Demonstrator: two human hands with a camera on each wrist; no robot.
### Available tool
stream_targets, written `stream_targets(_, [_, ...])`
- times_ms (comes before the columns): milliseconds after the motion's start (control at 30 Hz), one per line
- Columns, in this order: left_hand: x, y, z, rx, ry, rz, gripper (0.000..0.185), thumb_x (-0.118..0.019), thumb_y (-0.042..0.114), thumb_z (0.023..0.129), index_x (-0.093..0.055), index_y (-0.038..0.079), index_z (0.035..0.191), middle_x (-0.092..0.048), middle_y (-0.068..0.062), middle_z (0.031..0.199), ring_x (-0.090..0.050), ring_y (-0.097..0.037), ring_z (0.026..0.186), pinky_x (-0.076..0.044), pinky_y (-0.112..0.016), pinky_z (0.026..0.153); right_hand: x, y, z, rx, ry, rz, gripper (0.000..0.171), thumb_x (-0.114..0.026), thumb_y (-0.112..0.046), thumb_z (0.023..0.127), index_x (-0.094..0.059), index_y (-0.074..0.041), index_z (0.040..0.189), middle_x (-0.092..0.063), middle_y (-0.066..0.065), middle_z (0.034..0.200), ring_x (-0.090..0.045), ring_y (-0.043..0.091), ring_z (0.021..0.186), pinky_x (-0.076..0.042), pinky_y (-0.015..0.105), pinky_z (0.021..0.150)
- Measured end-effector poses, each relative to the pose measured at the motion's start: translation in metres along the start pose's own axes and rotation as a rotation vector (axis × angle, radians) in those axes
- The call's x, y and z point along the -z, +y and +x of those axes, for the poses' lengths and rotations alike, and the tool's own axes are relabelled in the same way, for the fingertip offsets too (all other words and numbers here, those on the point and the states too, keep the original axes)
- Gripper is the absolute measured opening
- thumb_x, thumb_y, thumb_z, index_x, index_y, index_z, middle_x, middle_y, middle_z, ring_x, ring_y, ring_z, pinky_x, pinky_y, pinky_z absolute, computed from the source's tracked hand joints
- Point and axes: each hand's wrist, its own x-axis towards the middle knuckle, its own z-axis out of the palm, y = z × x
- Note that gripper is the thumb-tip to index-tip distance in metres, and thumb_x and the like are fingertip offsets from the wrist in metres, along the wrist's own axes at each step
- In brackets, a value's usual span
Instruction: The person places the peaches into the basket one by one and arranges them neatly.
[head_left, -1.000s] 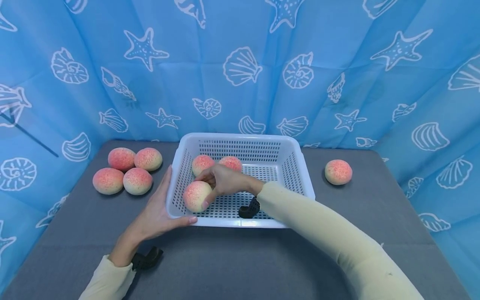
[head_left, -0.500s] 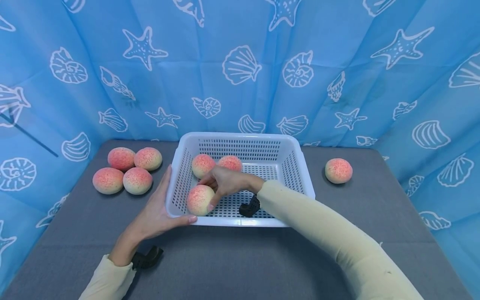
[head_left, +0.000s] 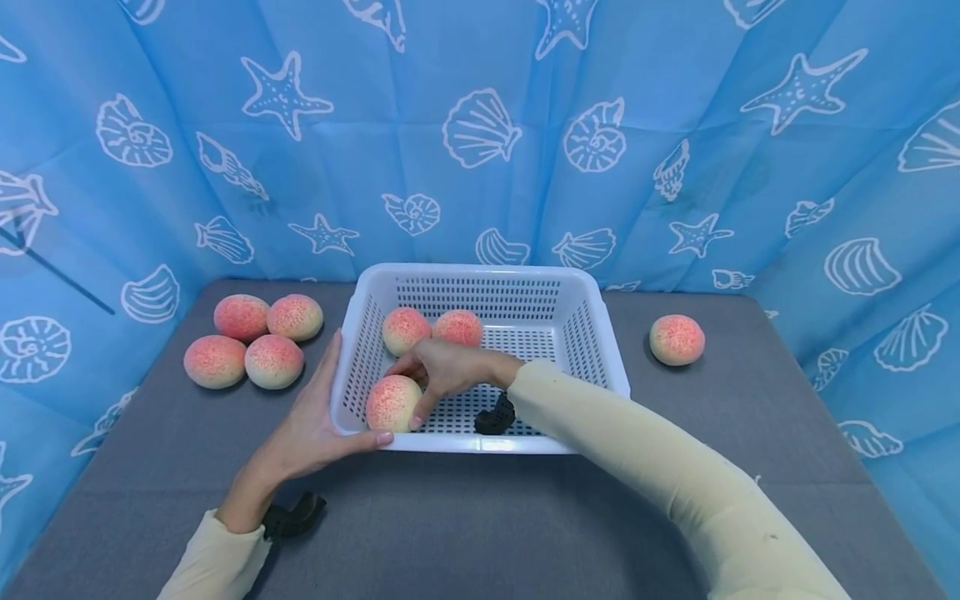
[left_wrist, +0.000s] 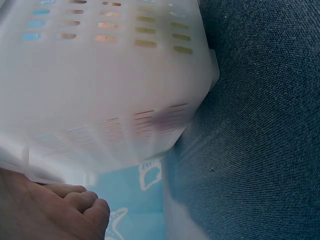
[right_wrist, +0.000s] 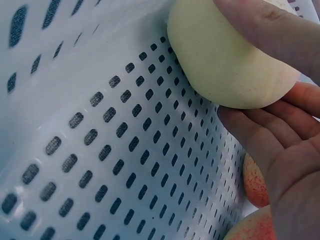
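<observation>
White perforated plastic basket (head_left: pixel 435 444), rectangular and upright on a dark grey surface (head_left: pixel 450 533), with a blue curtain (head_left: pixel 405 167) of starfish and shell motifs behind. All places given relative to the basket, as viewed from the person's side.

Inside the basket, at the near left corner: held peach (head_left: pixel 392 405), pink-speckled above and pale beneath, close to both the left and near walls. Contact with the basket floor not certain from these views. Gripped by the right hand (head_left: pixel 446 373) from the side toward the basket's middle, thumb on one side and fingers curved about the other.

Key relation: held peach immediately left of the right hand and touching it, corner just beyond. Nearly round, hence without a clear long axis to align with either wall.

Outside the same corner: left hand (head_left: pixel 311 433), fingers straight along the outer left wall, thumb laid along the near rim, no fruit in its grasp. Separated from the held peach by the basket wall; right hand therefore the nearer.

In the basket's left half, toward the back wall: two peaches (head_left: pixel 406 331), just beside each other. Left of the basket, on the surface: four peaches (head_left: pixel 273 362) in a cluster. Right of the basket, well apart: single peach (head_left: pixel 677 340).
</observation>
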Motion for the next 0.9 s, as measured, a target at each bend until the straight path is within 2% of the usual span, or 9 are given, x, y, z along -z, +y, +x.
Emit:
stream_targets(233, [0.000,0.000,0.001,-0.008,-0.005,0.004,0.131,-0.091,0.022,0.076,0.006,0.028,0.163,-0.015,-0.010,0.167,-0.041,-0.048,0.137,-0.052,-0.064,0.089,0.002,-0.002,-0.001,-0.003,-0.003,-0.027,0.077,-0.093,-0.011,0.071,-0.059,-0.006,0.140,-0.067,-0.003,0.129,-0.062,0.007,0.117,-0.047,0.024,0.103])
stream_targets(467, [0.000,0.002,0.000,0.005,-0.003,0.009,0.132,-0.091,0.022,0.076,0.008,0.027,0.163,-0.013,-0.012,0.167,-0.039,-0.050,0.138,-0.051,-0.065,0.090,0.004,-0.006,-0.002,-0.027,-0.001,-0.031,0.085,-0.093,-0.010,0.071,-0.053,-0.003,0.145,-0.059,0.007,0.143,-0.056,0.012,0.129,-0.044,0.027,0.107])
stream_targets(733, [0.000,0.002,-0.001,0.007,-0.002,0.006,0.133,-0.091,0.022,0.076,0.008,0.028,0.163,-0.013,-0.012,0.167,-0.040,-0.050,0.137,-0.053,-0.063,0.089,0.007,-0.010,-0.005,-0.037,0.001,0.005,0.085,-0.093,-0.006,0.070,-0.052,-0.001,0.145,-0.057,0.010,0.145,-0.057,0.016,0.129,-0.047,0.028,0.105])
stream_targets(900, [0.000,0.002,-0.001,0.009,-0.003,0.002,0.133,-0.092,0.021,0.075,0.008,0.028,0.163,-0.014,-0.013,0.166,-0.041,-0.050,0.136,-0.053,-0.063,0.089,0.017,-0.016,-0.013,-0.041,0.039,0.033,0.085,-0.094,-0.006,0.069,-0.053,0.001,0.144,-0.056,0.014,0.145,-0.056,0.023,0.131,-0.046,0.033,0.108])
